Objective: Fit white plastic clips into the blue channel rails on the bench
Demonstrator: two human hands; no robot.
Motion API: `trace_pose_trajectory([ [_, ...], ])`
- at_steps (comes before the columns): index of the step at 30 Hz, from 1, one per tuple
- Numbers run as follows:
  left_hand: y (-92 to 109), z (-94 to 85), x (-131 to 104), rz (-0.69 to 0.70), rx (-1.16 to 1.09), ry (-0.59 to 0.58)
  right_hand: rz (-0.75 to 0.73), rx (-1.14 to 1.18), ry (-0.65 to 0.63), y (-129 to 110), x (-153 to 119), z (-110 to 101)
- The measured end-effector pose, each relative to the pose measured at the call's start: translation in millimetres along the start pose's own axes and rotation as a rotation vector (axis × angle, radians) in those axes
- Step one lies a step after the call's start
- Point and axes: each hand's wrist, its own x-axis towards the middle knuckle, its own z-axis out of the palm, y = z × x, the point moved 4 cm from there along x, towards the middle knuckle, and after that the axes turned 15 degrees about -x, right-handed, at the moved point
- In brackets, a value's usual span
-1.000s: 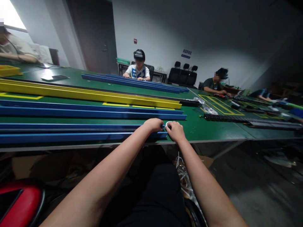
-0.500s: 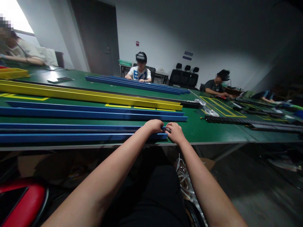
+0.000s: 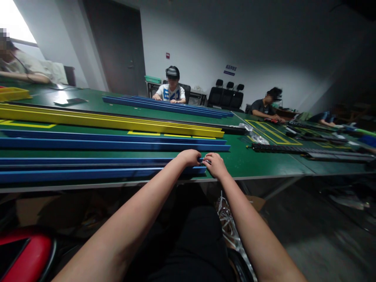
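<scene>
At the lower left of the frame sits a red seat [image 3: 32,250], and at the upper left a yellow tray [image 3: 13,94] stands on the green desk [image 3: 264,166] near a person [image 3: 26,66] in a pale top. A yellow rail [image 3: 117,122] runs from the left edge past the middle, with the middle blue rails [image 3: 117,145] just below it and the near blue rails [image 3: 88,174] lowest, along the desk's edge; their right ends lie at the centre of the frame. There the left hand [image 3: 190,158] reaches over the near blue rails, its fingers curled narrow at the right end of the upper one; the fingertips are mostly hidden, so I cannot tell how firmly they grip. Just right of it, the fingers of the right hand [image 3: 216,165] are drawn nearly together around a small dark piece [image 3: 208,161], close to that end and to the left fingertips; its shape is too small to make out. Above the hands, the far blue rails [image 3: 164,106] lie before a second person [image 3: 173,93]. Farther right come crumpled plastic [image 3: 260,138], a third person [image 3: 263,105] at the upper right, and a black strip [image 3: 276,149].
</scene>
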Motion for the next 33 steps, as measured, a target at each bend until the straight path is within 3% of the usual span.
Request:
trace_pose_trajectory([
  [17,1.4,-3.1,-0.7,0.016,-0.042,-0.096,-0.041,0.054,0.05,5.9,1.1,5.2],
  [33,0.6,-3.6,-0.6,-0.03,-0.089,-0.096,0.003,0.09,0.057,6.6,1.8,5.2],
])
